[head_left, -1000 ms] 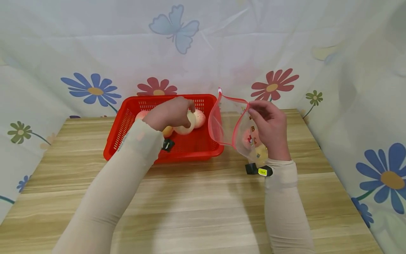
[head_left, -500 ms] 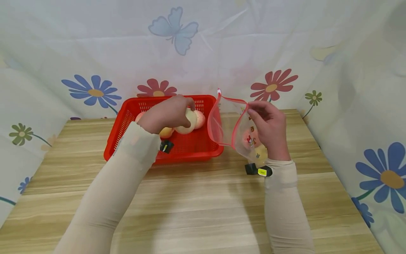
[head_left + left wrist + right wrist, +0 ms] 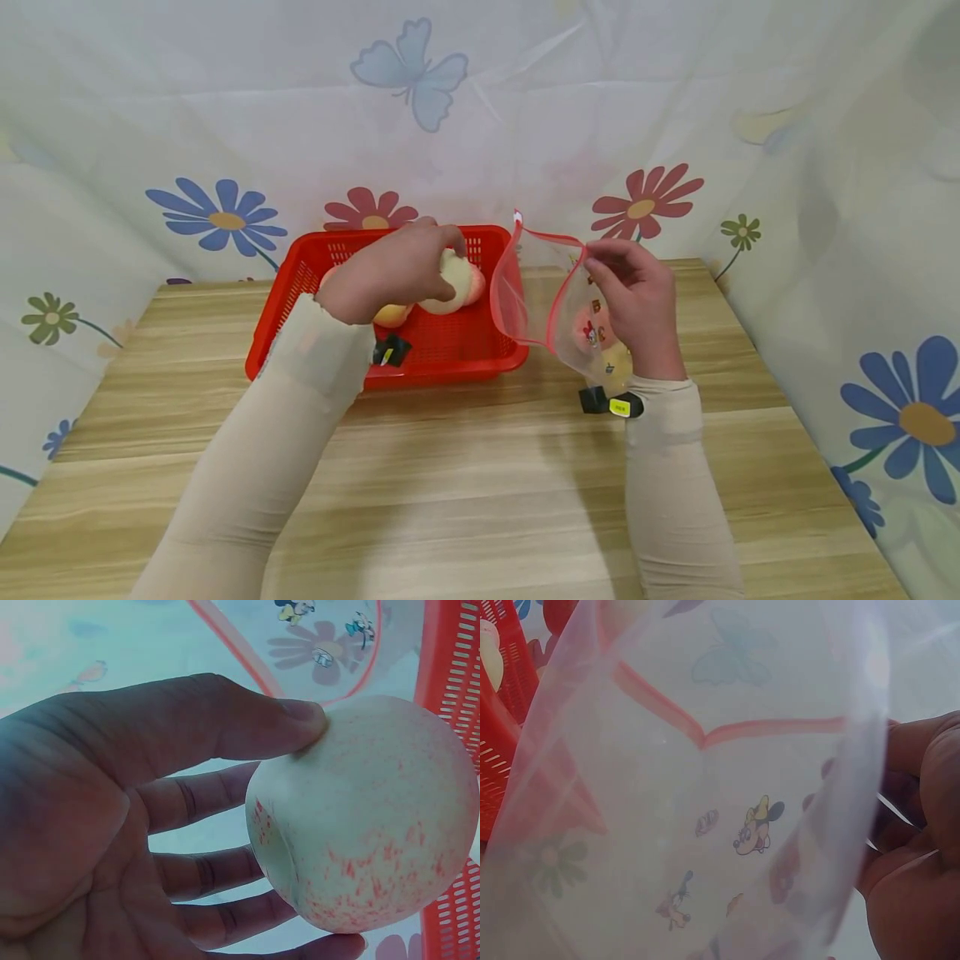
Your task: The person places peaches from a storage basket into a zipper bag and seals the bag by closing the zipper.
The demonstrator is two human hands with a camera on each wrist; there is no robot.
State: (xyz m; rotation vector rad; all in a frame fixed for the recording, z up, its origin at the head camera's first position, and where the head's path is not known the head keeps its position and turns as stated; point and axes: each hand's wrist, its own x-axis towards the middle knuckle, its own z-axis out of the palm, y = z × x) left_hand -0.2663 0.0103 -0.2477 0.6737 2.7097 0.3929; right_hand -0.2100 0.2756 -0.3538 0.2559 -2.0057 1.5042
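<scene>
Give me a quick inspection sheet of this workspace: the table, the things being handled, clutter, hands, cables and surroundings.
Surface: wooden table, light striped grain.
Things in hand: pale peach with red speckles, lifted over the red basket; clear zip bag with red rim and cartoon prints, mouth open toward the basket.
In the basket: at least two more peaches, partly hidden by the hand.
Clutter: nothing seen.
Hands: left hand grips the peach between thumb and fingers; right hand pinches the bag's edge and holds it up.
Cables: nothing seen; small black devices sit at both wrists.
Surroundings: white cloth backdrop printed with flowers and a butterfly.
</scene>
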